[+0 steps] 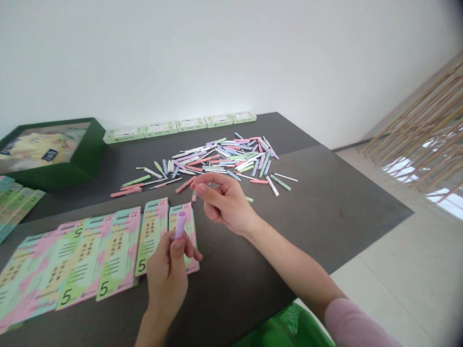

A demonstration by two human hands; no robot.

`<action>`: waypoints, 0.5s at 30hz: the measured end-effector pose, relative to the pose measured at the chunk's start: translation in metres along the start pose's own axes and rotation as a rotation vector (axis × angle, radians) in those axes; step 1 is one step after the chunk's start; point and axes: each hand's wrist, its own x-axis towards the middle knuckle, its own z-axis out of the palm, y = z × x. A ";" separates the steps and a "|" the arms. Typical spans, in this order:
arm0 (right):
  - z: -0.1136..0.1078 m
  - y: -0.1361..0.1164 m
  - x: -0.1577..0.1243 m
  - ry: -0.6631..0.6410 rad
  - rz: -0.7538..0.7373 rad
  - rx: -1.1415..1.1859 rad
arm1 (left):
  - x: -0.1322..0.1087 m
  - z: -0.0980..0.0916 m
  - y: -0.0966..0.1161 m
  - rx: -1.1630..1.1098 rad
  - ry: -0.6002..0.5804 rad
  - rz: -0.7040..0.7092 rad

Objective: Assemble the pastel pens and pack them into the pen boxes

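Note:
My left hand is closed around a light purple pen tube, held upright with its hollow end facing up. My right hand hovers to the right and a little farther away, thumb and index finger pinched together. A small pinkish, partly clear piece shows just under those fingertips; whether it is held or lies on the table, I cannot tell. Beyond the right hand spreads a loose pile of pen parts in pink, blue, green, purple and white. Below the left hand lies a printed pastel packet, partly covered by the fingers.
Several pastel packets overlap in a row along the left of the dark table. A green box holding yellowish packages stands at the back left. Flat green boxes line the wall. A green seat shows at the bottom.

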 end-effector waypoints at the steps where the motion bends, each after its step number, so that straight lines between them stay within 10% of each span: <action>1: 0.004 -0.004 -0.002 -0.010 -0.010 0.109 | 0.000 0.002 0.003 -0.015 0.014 0.011; 15: 0.014 -0.003 -0.013 -0.062 0.033 0.231 | -0.001 0.001 0.011 -0.094 0.088 0.058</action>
